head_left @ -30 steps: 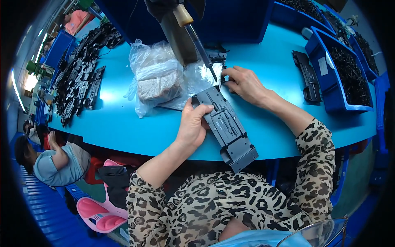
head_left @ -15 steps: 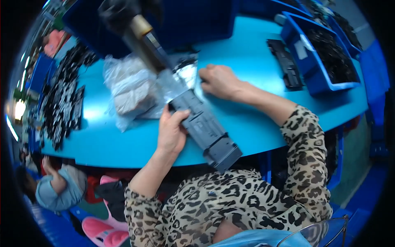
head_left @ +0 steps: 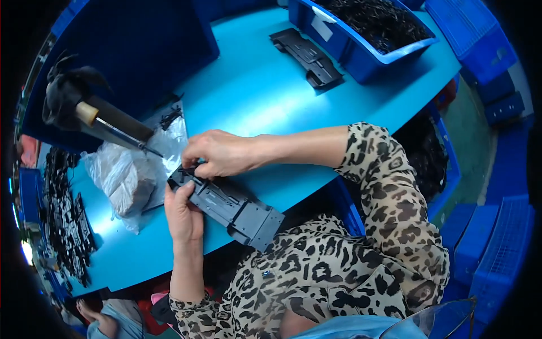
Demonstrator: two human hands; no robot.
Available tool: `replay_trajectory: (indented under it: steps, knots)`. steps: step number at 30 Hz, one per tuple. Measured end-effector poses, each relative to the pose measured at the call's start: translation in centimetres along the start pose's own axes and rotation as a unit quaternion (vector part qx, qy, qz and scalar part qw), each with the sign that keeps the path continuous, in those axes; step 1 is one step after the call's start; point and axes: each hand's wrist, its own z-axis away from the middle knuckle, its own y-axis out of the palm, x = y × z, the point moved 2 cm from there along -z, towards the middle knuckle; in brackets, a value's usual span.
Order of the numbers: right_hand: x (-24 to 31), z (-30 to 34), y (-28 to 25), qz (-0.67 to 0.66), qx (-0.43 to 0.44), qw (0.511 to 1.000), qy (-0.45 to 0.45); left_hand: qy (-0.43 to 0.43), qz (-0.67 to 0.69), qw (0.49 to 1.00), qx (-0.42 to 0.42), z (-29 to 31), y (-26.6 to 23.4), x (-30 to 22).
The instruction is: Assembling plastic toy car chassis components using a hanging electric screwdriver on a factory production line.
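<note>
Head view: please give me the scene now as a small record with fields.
Left hand: grips the black plastic part near its far end
Right hand: fingers at the same end; whether they pinch something is hidden
Tool: pointed tool with pale handle, its tip near this end
Picture left: clear plastic bag, pile of black parts
Picture top: second black part beside a blue bin holding dark pieces
Table: light blue

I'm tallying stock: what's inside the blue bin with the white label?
The blue bin holds a heap of small black pieces. They cover its floor, so anything beneath the top layer is hidden.
</note>
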Motion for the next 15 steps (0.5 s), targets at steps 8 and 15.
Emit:
replay_trajectory:
  steps: [8,15]
  knots:
    - [0.11,0.19,0.55,0.167,-0.030,0.985,-0.008,-0.003,-0.005,1.000,-0.004,0.00,0.16,0.18]
    - [-0.36,0.06,0.34,0.033,-0.059,0.996,-0.062,-0.012,-0.004,1.000,-0.008,-0.18,0.13,0.27]
